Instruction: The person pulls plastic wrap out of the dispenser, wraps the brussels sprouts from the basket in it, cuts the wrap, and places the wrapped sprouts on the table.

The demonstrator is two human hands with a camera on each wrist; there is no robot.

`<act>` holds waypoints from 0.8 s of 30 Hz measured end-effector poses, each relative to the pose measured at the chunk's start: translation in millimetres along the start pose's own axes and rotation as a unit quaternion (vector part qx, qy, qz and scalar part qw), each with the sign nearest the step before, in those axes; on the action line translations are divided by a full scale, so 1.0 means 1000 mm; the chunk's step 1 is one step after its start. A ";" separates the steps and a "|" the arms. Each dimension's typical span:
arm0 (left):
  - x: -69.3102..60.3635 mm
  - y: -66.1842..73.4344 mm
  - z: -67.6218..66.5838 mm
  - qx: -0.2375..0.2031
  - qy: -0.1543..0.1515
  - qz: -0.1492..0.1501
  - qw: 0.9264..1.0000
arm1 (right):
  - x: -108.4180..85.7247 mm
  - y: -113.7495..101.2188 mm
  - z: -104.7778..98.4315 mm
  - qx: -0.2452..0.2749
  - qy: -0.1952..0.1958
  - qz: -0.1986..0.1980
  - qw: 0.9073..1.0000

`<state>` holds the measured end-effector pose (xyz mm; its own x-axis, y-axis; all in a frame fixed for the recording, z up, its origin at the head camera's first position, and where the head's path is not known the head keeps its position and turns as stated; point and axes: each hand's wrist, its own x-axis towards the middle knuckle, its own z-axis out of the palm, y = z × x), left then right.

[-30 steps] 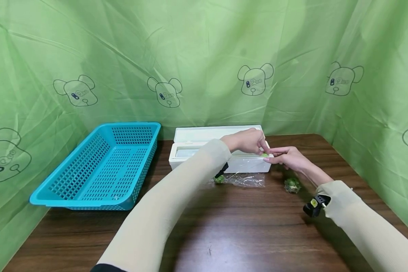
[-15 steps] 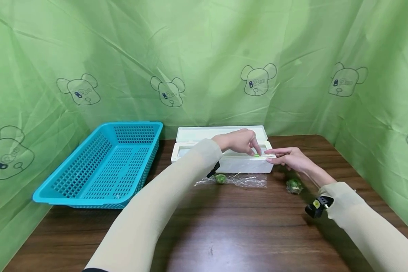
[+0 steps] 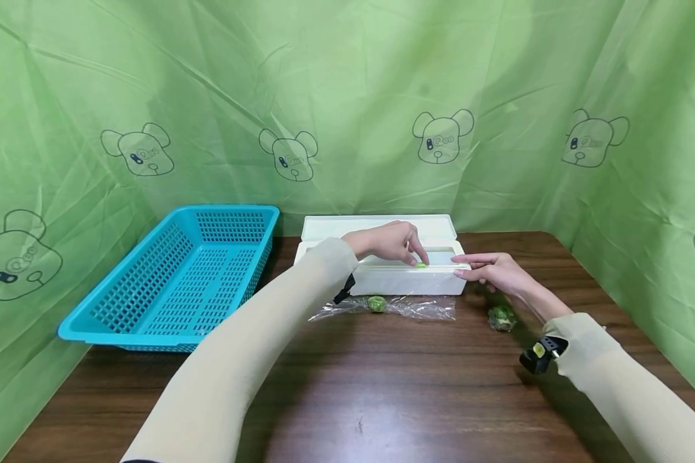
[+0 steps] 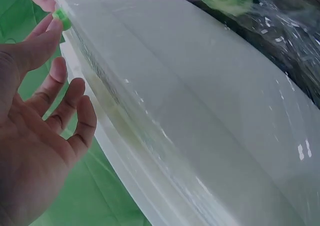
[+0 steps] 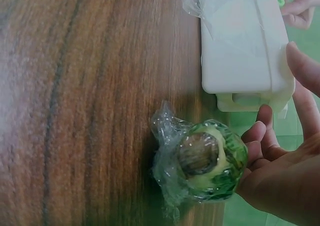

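Note:
A long white cling film dispenser (image 3: 405,281) lies on the table with its lid (image 3: 376,225) standing up behind. My left hand (image 3: 390,241) pinches a small green slide cutter (image 3: 420,265) on the front top edge; the left wrist view shows thumb and index finger on this cutter (image 4: 62,18), other fingers loosely bent. At the right end, my right hand (image 3: 500,273) grips the dispenser between thumb and fingers. Clear cling film (image 3: 423,307) spreads in front, bearing a small round green vegetable (image 3: 376,303). Near my right wrist sits a film-wrapped leafy vegetable (image 5: 215,163), its brown stem end showing.
To the left stands a blue plastic basket (image 3: 87,334) with perforated walls. Green cloth (image 3: 359,128) hangs behind and at both sides of the brown wooden table (image 3: 394,399). My left forearm crosses in front of the dispenser's left part.
My left hand has slid the green cutter leftward along the dispenser's edge, away from my right hand. The right hand keeps its grip on the end. More of the film and its vegetable shows.

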<state>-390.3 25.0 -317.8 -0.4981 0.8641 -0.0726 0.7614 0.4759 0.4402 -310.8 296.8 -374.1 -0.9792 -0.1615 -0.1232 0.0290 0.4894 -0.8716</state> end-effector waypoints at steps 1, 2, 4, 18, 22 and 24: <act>-0.002 -0.001 -0.001 -0.001 0.000 0.001 1.000 | 0.000 0.000 0.000 -0.003 -0.001 -0.004 1.000; -0.004 -0.003 -0.002 -0.003 -0.001 0.002 1.000 | 0.000 -0.001 0.000 -0.003 -0.001 -0.005 1.000; -0.007 -0.006 -0.003 -0.011 -0.004 0.002 1.000 | 0.000 -0.001 0.000 -0.007 0.001 -0.007 1.000; -0.038 -0.022 -0.017 -0.048 -0.031 -0.027 0.998 | 0.000 -0.001 -0.003 -0.012 -0.003 -0.003 1.000; -0.048 -0.025 -0.019 -0.044 -0.033 -0.035 0.998 | 0.000 -0.001 -0.003 -0.013 -0.002 -0.003 1.000; -0.052 -0.026 -0.020 -0.043 -0.034 -0.040 0.998 | -0.001 -0.001 -0.001 -0.009 -0.003 -0.004 1.000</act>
<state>-392.7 -35.5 -307.8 -0.5241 0.8348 -0.1687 0.6809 0.5297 0.5058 -310.3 297.4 -372.1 -0.9781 -0.1704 -0.1196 0.0180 0.5030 -0.8641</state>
